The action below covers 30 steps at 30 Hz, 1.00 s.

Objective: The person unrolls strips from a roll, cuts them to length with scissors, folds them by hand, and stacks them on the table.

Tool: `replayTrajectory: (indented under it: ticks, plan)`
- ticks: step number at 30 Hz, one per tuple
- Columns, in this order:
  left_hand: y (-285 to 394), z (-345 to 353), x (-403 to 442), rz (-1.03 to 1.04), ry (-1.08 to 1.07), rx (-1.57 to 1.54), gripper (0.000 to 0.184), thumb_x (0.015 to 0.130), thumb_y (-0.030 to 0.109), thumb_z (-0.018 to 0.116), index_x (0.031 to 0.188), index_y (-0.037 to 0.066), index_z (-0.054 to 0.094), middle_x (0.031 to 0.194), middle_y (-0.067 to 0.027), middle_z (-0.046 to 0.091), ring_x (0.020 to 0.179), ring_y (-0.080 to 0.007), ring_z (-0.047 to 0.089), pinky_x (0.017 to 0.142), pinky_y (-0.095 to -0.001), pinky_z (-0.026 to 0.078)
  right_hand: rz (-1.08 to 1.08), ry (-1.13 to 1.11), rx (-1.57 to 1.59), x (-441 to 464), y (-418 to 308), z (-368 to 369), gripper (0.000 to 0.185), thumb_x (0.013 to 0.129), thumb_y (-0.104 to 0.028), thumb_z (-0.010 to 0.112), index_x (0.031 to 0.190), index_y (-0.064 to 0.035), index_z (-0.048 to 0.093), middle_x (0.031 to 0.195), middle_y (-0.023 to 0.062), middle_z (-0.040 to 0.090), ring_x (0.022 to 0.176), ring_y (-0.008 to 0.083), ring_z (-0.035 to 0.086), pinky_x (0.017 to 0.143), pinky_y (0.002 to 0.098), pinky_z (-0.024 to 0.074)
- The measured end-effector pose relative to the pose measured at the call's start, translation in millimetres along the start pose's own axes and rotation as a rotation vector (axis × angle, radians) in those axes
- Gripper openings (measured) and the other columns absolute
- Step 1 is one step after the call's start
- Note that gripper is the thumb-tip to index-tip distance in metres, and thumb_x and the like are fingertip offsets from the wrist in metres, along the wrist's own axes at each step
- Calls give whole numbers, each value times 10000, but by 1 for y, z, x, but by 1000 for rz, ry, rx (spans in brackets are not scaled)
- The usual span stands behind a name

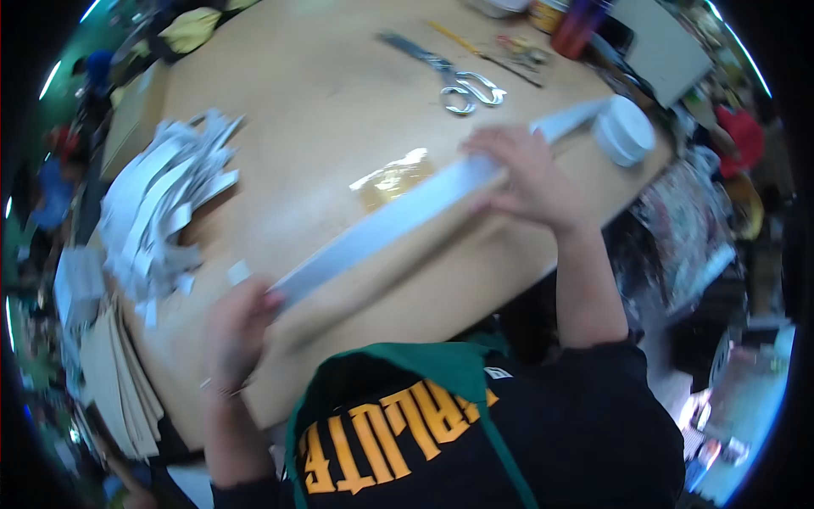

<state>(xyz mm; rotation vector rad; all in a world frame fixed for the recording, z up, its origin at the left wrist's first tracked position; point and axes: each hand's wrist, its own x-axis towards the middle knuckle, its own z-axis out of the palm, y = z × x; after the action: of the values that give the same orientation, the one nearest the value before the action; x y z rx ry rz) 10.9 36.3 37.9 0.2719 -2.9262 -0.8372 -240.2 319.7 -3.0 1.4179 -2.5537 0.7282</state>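
Note:
A white strip of tape or ribbon (381, 227) is stretched slantwise above the table, blurred by motion. At its near left end my left hand (240, 327) pinches it, fingers closed. My right hand (530, 180) is closed around the strip farther along, fingers over the top edge and thumb below. Beyond that hand the strip runs on to a white roll (625, 131) near the table's right edge. A shiny yellowish clear plastic piece (390, 182) lies behind the strip. Beside my left hand is a small white scrap (239, 271).
A heap of cut white strips (161, 212) is on the left of the table (288, 110). Large scissors (445, 72), a yellow pencil (454, 36) and a dark red tumbler (579, 30) are at the back. Stacked brown card sheets (119, 382) stand at the left edge.

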Motion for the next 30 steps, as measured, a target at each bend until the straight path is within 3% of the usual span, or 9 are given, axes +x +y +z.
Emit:
replayTrajectory:
  ticks: [2,4,6,14,18,20,23,26,30]
  plan:
    - [-44,-25,-26,-40,-5,15,82,859,52,543,781,26,529,618,-84,481,533,-195,466,514,-287,384,224,204,-271,-16,65,-15,626,681,-365,752,1237,-207,513,1237,124,475,1217,318,393,993,568,266]
    - [-72,-39,-53,-291,4,-173,179,905,121,533,752,29,517,584,15,439,523,-60,408,487,-222,341,492,262,-555,-32,105,-31,683,695,-369,738,1296,-200,460,1332,160,405,1265,346,338,977,631,250]
    - [-100,-51,-76,-359,-11,-132,201,919,153,527,758,34,510,589,20,450,528,-61,409,496,-210,339,661,266,-680,-36,121,-36,707,700,-382,733,1314,-196,438,1348,170,385,1271,362,321,971,654,244]
    - [-121,-67,-103,-459,33,-290,230,945,194,502,766,49,510,620,27,467,569,-42,420,518,-198,336,662,87,-809,-16,105,-12,676,750,-249,689,1352,-214,384,1373,102,389,1291,328,322,997,644,242]
    - [-106,-45,-95,-377,52,-165,208,932,170,518,772,37,514,618,4,470,566,-74,436,521,-227,357,422,80,-870,-67,179,-51,620,764,-168,630,1335,-249,401,1369,40,411,1284,239,359,1005,621,261]
    - [-92,-28,-83,-302,67,-77,191,920,151,528,775,27,518,615,-23,475,560,-106,451,521,-250,369,486,70,-937,-97,242,-75,579,779,-112,579,1318,-236,410,1380,28,400,1293,235,355,998,630,263]
    - [-74,-19,-70,-237,92,-11,167,904,126,538,781,13,526,620,-68,486,556,-159,476,521,-285,383,625,20,-1038,-100,260,-89,567,741,-106,619,1274,-198,447,1366,40,408,1265,241,395,992,607,299]
    - [-67,-24,-69,-214,120,2,159,895,118,543,784,6,530,631,-99,496,559,-199,491,523,-306,388,773,-38,-1133,-47,169,-81,518,735,-98,634,1226,-170,487,1368,80,402,1251,254,411,988,563,326]
    - [-57,-28,-72,-116,153,116,138,894,98,536,796,2,531,637,-101,496,559,-202,489,528,-297,387,-33,115,-214,16,9,-16,555,685,-142,753,1197,-128,539,1231,127,526,1231,271,430,985,434,343]
